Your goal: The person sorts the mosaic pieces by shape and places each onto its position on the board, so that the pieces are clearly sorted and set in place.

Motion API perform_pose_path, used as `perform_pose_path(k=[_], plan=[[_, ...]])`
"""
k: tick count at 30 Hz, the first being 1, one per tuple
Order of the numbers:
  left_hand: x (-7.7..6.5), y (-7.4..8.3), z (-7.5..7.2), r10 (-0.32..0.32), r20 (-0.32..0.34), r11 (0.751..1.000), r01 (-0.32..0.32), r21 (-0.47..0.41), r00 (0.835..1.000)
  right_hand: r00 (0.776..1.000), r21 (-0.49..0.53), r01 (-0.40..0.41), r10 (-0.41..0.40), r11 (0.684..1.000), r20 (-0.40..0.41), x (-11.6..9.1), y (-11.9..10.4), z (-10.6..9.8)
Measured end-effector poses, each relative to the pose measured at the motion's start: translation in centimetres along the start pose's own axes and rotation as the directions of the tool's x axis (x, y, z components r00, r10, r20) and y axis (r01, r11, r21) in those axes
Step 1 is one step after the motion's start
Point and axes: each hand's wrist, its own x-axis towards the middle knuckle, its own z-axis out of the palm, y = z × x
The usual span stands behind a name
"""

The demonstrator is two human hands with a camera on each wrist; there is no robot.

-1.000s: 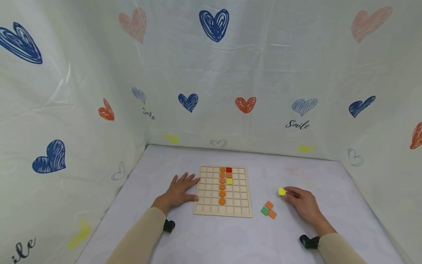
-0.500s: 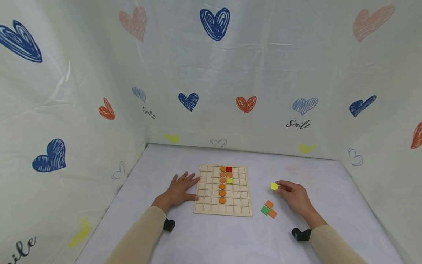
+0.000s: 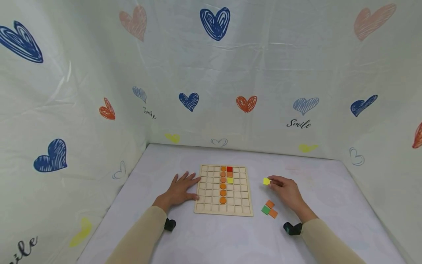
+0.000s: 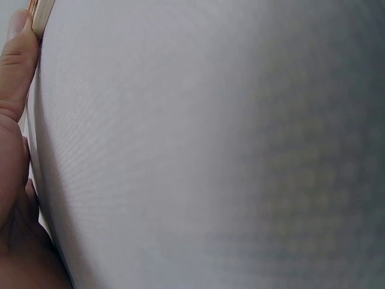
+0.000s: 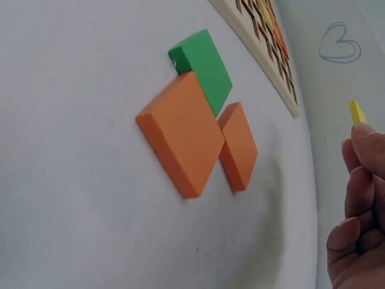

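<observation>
A wooden grid board [image 3: 211,209] lies mid-table. Down one of its columns runs a line of orange discs [image 3: 223,186]. Beside the upper discs sit a red square tile [image 3: 229,169], an orange one [image 3: 229,174] and a yellow one [image 3: 230,180]. My left hand [image 3: 178,190] lies with fingers spread at the board's left edge; its thumb [image 4: 17,66] meets the board's side in the left wrist view. Right of the board, my right hand [image 3: 287,191] pinches a yellow square tile [image 3: 266,181] between thumb and fingertips, raised over the table, as the right wrist view [image 5: 357,112] also shows.
On the table right of the board lie a green tile [image 3: 265,210] and two orange tiles [image 3: 273,213], grouped corner to corner. A white curtain [image 3: 260,62] printed with hearts rises behind the table [image 3: 211,242] and along its sides.
My right hand has moved left and away from me toward the board, carrying the yellow tile. The left hand has stayed at the board's left edge.
</observation>
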Motion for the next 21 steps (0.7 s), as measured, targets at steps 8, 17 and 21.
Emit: perform_pose_path(k=[8, 17, 21], plan=[[0.1, 0.2, 0.1, -0.014, -0.003, 1.000, 0.014, -0.002, 1.000, 1.000, 0.048, 0.011, -0.011, 0.999, 0.004, 0.8, -1.6, 0.9], [0.1, 0.2, 0.2, -0.024, -0.006, 1.000, 0.024, 0.006, 1.000, 1.000, 0.126, -0.002, 0.001, 0.992, 0.011, 1.5, -3.5, 2.7], [0.2, 0.1, 0.2, -0.021, -0.007, 1.000, 0.021, 0.005, 1.000, 1.000, 0.134, -0.010, 0.007, 0.991, 0.024, 1.7, -4.4, 3.7]])
